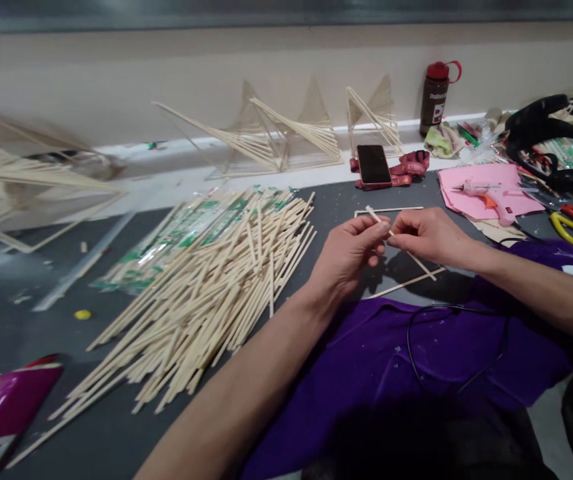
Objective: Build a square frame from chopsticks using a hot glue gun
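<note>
Slanting between the two hands, a thin wooden stick (420, 264) has its long axis running from far left to near right. The left hand (349, 250) has thumb and fingers closed on it toward its far end; the right hand (429, 233) seems pinched on it just beside. The stick passes beneath the right hand, its near end crossing above or on a stick frame (396, 287); purple cloth (361, 373) lies nearer the person.
</note>
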Tool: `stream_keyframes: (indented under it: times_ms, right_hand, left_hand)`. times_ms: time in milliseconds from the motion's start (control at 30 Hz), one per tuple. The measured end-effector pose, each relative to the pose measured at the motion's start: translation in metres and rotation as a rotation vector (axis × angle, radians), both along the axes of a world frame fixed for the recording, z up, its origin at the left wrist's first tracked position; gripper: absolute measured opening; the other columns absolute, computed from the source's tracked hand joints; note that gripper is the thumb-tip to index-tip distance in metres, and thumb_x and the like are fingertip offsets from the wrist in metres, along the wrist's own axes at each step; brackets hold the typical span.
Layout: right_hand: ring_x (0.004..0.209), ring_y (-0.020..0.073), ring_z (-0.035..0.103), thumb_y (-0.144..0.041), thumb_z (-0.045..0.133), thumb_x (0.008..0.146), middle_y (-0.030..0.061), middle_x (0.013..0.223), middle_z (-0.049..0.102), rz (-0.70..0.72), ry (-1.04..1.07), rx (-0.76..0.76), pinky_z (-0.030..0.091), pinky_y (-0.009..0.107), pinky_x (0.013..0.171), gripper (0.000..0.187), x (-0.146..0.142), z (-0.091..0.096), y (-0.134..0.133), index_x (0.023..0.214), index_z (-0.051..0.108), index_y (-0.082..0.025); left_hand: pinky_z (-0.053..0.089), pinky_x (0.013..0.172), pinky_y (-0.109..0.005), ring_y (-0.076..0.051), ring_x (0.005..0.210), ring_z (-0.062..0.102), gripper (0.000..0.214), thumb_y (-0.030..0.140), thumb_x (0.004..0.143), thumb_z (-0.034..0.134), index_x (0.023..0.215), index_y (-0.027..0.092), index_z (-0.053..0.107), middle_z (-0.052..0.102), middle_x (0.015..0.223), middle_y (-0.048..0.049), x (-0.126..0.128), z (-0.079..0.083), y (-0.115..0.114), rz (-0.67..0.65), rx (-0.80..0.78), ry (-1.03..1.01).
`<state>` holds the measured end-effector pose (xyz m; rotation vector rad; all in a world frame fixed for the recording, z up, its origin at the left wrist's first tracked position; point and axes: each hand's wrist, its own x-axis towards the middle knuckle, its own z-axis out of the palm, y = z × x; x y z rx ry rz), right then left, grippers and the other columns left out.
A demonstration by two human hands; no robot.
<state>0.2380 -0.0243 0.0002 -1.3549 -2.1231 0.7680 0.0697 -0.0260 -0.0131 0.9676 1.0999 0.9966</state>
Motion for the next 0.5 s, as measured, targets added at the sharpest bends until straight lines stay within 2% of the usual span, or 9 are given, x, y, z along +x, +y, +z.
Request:
stream_keyframes:
  times_ms: [67,133,233,333,500]
  right_hand:
    - [0.062,0.0096,0.051,-0.024,0.066,0.086,-0.0029,0.064,0.06,0.014,0.016,0.046,0.032,0.025,0.061,0.025,-0.007,0.0,0.003,0.064,0.055,-0.018]
    - [0.058,0.0095,0.051,-0.03,0.064,0.088,-0.0026,0.062,0.058,0.039,0.111,0.011,0.033,0.025,0.058,0.028,-0.009,-0.001,0.009,0.064,0.057,-0.018]
    - [0.054,0.0086,0.051,-0.04,0.062,0.088,-0.0022,0.066,0.06,0.045,0.359,-0.082,0.035,0.024,0.052,0.026,-0.006,-0.002,0.021,0.073,0.063,-0.018]
    - [0.056,0.0083,0.053,-0.04,0.067,0.082,-0.0021,0.073,0.064,0.074,0.556,-0.133,0.038,0.022,0.051,0.024,-0.004,-0.004,0.028,0.088,0.067,-0.017]
    - [0.062,0.0096,0.056,-0.034,0.066,0.081,-0.0017,0.069,0.065,0.131,0.538,-0.155,0.044,0.023,0.058,0.017,-0.005,-0.006,0.025,0.081,0.069,-0.017]
  left_hand:
    - [0.033,0.039,-0.015,-0.004,0.047,0.047,0.025,0.026,0.066,0.087,0.071,0.014,0.066,0.058,0.06,0.0042,-0.003,-0.001,0.001,0.038,-0.021,-0.076]
    - [0.032,0.037,-0.015,-0.004,0.046,0.048,0.025,0.027,0.068,0.087,0.069,0.014,0.066,0.059,0.059,0.0039,-0.006,0.0,0.002,0.054,-0.004,-0.124]
    - [0.031,0.035,-0.015,-0.004,0.045,0.051,0.02,0.026,0.073,0.084,0.07,0.013,0.069,0.066,0.063,0.0001,-0.009,0.002,0.0,-0.024,0.004,-0.138]
    - [0.033,0.035,-0.016,-0.005,0.044,0.053,0.016,0.023,0.077,0.08,0.069,0.012,0.07,0.071,0.066,-0.0031,-0.007,0.003,-0.004,-0.124,-0.028,-0.117]
    - [0.035,0.036,-0.016,-0.005,0.044,0.053,0.017,0.023,0.075,0.08,0.066,0.012,0.07,0.071,0.064,-0.0032,-0.001,0.0,-0.008,-0.172,-0.057,-0.09]
